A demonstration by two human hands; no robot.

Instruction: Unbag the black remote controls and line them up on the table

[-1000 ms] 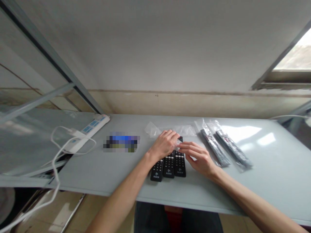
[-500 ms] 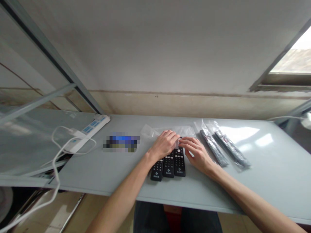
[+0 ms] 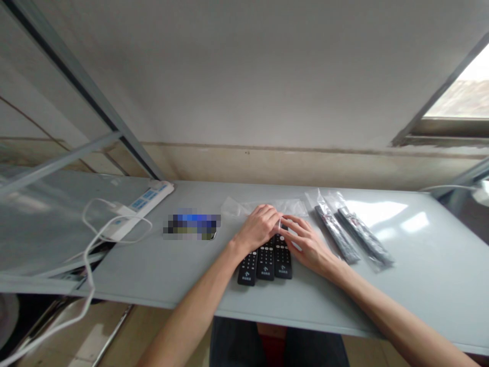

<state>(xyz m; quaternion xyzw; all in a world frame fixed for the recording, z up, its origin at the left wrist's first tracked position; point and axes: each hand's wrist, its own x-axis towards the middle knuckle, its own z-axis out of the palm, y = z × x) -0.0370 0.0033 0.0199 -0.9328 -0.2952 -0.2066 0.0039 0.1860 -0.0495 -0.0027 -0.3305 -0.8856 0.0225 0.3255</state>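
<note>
Three black remote controls (image 3: 265, 262) lie side by side on the table, buttons facing up, their upper ends partly covered by my hands. My left hand (image 3: 262, 224) is closed over the top of the left and middle remotes, with its fingertips on a small piece of clear plastic (image 3: 279, 224). From the other side my right hand (image 3: 305, 239) meets it, fingers bent and their tips pinched at the same plastic, above the right remote. What the plastic contains, if anything, is too small to tell. Behind my hands lies a flat clear plastic bag (image 3: 294, 206).
Two remotes in clear bags (image 3: 336, 234) lie to the right. A blurred-out object (image 3: 191, 225) is on the left. Farther left, a white power strip (image 3: 141, 209) with a white cable (image 3: 89, 255) rests near a metal frame post (image 3: 130, 142). A wall stands behind the table (image 3: 171, 275).
My right hand's fingers have shifted slightly left and closer to my left hand, covering more of the plastic. The remotes stay where they were.
</note>
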